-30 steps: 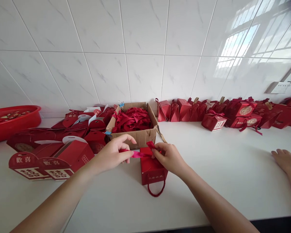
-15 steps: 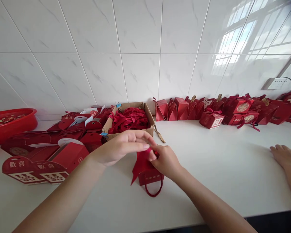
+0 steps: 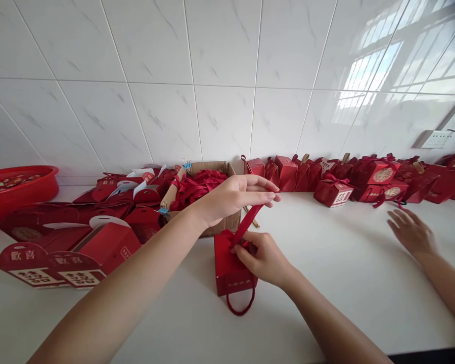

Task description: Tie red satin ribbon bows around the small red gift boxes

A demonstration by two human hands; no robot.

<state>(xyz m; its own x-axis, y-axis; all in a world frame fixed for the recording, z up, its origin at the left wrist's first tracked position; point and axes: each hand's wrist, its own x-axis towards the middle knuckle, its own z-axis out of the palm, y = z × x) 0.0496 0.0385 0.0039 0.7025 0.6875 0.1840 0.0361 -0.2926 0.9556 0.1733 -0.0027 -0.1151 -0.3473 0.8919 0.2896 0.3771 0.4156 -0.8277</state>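
A small red gift box (image 3: 222, 270) sits on the white table in front of me, its dark red cord handle (image 3: 241, 312) hanging toward me. From the top of the box a red ribbon (image 3: 249, 221) runs up and to the right. My left hand (image 3: 240, 197) is raised above the box, its thumb and fingers closed on the ribbon's upper end. Lower down, my right hand (image 3: 261, 257) pinches the ribbon close against the box top. The ribbon's knot is partly hidden behind the right fingers.
Behind the box stands a cardboard carton (image 3: 227, 225) of loose red ribbons (image 3: 199, 188). Folded red boxes (image 3: 109, 242) and a red basin (image 3: 41, 189) are at left. Finished boxes (image 3: 333, 189) line the wall. Another person's hand (image 3: 413, 232) rests over the table at right.
My left hand has moved up and right, drawing the ribbon out taut. My right hand stays at the box top. The other person's hand has shifted left.
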